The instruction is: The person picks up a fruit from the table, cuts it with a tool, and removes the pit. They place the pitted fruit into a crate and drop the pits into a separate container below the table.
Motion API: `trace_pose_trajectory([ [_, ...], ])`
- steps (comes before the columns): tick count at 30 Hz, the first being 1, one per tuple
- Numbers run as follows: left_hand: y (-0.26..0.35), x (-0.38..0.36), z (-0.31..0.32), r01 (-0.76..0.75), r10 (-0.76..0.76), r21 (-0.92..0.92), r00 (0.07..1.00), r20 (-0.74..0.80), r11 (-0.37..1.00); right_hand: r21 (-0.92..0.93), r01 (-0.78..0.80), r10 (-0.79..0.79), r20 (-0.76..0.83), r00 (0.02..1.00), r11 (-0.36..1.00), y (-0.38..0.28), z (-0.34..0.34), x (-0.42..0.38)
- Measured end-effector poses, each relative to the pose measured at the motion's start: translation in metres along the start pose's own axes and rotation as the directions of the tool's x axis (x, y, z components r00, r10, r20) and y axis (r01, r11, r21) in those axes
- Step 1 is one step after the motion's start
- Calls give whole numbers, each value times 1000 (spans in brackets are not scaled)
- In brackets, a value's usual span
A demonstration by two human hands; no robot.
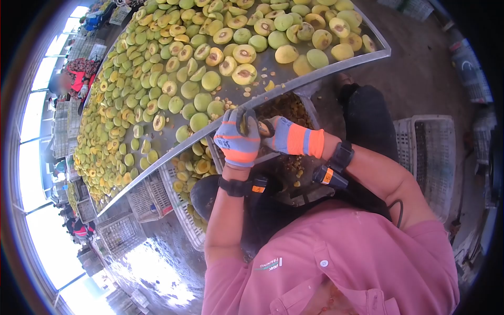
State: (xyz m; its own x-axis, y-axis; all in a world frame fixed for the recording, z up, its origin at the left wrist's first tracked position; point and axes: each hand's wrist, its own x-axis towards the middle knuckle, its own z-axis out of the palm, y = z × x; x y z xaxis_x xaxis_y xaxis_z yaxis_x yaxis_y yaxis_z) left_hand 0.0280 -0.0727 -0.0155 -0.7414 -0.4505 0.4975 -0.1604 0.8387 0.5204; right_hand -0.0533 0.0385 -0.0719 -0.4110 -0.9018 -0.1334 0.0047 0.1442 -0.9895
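Note:
Both hands wear grey-and-orange work gloves and meet just outside the metal rim of the table (310,77). My left hand (238,137) is closed, with dark, stained fingertips; what it grips is hidden. My right hand (288,137) is closed close beside it, around a small brownish piece that looks like a fruit half (267,127), mostly covered by fingers. On the metal surface beyond lie many halved green-yellow stone fruits (244,74), some cut side up with brown centres. Loose pits (229,103) are scattered near the rim by my left hand.
Below the rim, a crate of fruit halves (181,210) stands left of my legs, and a container of dark scraps (294,110) lies under my hands. An empty-looking pale crate (433,168) stands at right. Another person (81,73) sits across the table at far left.

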Motion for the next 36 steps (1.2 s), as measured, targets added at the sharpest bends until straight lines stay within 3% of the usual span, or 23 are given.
trace_pose_trajectory([
  [2, -8, -1, 6, -29, 27, -26, 997, -68, 999, 2, -11, 11, 16, 1000, 1000, -4, 0, 1],
  [5, -15, -5, 6, 281, -261, -259, 959, 108, 924, -144, -161, 175, 97, 980, 976, -16, -8, -1],
  [8, -20, -4, 5, 424, -358, -346, 902, 242, 837, -141, -227, 244, 115, 963, 964, -19, -7, -3],
  [11, -12, -4, 2, 422, -352, -314, 900, 257, 850, -97, -300, 310, 106, 945, 949, -35, -11, -8],
  [14, -10, -4, 5, 322, -291, -271, 945, 150, 907, -41, -201, 205, 149, 967, 979, -6, -7, 2],
  [17, -7, -5, 9, 403, -387, -339, 915, 118, 850, -88, -52, 56, 36, 998, 995, 4, 2, 0],
  [22, -20, -12, 9, 410, -374, -195, 906, 198, 891, -82, -134, 135, 0, 991, 988, -14, 5, -9],
  [26, -12, -11, 20, 455, -453, -59, 891, 46, 889, 73, -190, 188, 34, 982, 979, -9, 7, -7],
  [29, -1, -7, 9, 256, -263, 108, 963, 54, 961, 162, -210, 208, 34, 978, 964, 6, 11, 0],
  [32, -12, -9, 14, 362, -360, -162, 932, 43, 918, 154, -247, 232, 104, 967, 957, -13, -1, -6],
  [35, -20, -1, 3, 434, -394, -426, 901, 184, 794, 36, -98, 99, -12, 995, 995, -20, -5, -6],
  [36, -22, 0, -1, 475, -431, -525, 877, 214, 706, 106, -125, 131, -50, 990, 987, -18, -9, -5],
])
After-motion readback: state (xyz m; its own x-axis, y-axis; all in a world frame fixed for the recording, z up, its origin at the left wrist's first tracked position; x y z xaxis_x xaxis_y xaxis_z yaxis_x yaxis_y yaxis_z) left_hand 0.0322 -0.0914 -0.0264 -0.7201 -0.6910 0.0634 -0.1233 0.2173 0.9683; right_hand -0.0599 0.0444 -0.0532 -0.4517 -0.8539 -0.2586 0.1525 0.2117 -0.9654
